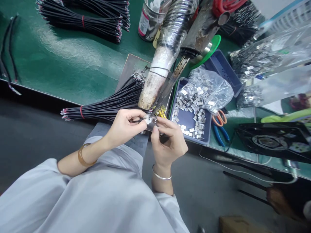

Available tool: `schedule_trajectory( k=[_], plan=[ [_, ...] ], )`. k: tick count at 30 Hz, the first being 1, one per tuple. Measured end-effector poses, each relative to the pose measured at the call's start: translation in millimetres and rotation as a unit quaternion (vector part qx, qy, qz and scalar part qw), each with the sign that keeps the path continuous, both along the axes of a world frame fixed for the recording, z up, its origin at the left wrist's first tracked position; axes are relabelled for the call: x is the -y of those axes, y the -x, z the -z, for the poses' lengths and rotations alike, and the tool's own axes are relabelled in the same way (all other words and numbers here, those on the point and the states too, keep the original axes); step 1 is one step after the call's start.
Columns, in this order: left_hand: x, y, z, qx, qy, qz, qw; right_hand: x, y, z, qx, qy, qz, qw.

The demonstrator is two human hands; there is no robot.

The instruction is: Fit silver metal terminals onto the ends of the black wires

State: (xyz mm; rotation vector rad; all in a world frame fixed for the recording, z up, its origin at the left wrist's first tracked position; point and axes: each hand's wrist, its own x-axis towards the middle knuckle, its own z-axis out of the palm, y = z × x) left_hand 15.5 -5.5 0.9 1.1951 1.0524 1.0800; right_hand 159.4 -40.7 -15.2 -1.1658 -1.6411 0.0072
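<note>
My left hand is closed in a pinch on a thin black cable, with a small whitish bit at its fingertips. Facing it, my right hand has thumb and finger closed on a small metal connector. The fingertips partly hide both pieces, and I cannot tell whether they touch. A bundle of black cables tied with a red band lies just beyond my left hand. Above the fingers hangs a stained white tube end beside a metal soldering tool. Right of my right hand, a blue tray holds many small metal connectors.
More tied black cables lie on the green table. Beyond them stands a clear jar. Pliers sit right of the tray, near a black fan. Plastic bags of metal parts fill the right back.
</note>
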Motion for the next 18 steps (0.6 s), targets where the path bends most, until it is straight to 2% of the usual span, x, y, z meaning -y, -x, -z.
schedule_trajectory(
  k=[3,5,8,10,12,14,16,18],
  plan=[
    [2,2,0.4,-0.010,-0.002,0.020,1.000,3,-3,3.5,-0.023,0.028,0.004,0.999],
    [4,3,-0.3,-0.035,-0.028,0.030,0.999,4,-4,3.5,-0.067,0.059,0.022,0.996],
    [7,4,-0.6,-0.090,-0.141,0.029,0.985,4,-3,-2.4,-0.123,0.144,0.025,0.982],
    [7,5,-0.3,-0.107,-0.232,0.022,0.967,3,-2,-7.8,-0.149,0.204,-0.012,0.968],
    [7,7,-0.4,-0.106,-0.276,0.014,0.955,1,-2,-10.8,-0.164,0.228,-0.048,0.959],
    [6,10,-1.0,-0.098,-0.248,0.019,0.963,-1,-3,-10.2,-0.135,0.194,-0.052,0.970],
    [6,11,-1.8,-0.075,-0.177,0.041,0.981,-2,-6,-7.0,-0.050,0.120,-0.043,0.991],
    [7,10,-2.2,-0.042,-0.097,0.055,0.993,-1,-8,-3.7,0.029,0.056,-0.023,0.998]
  ],
)
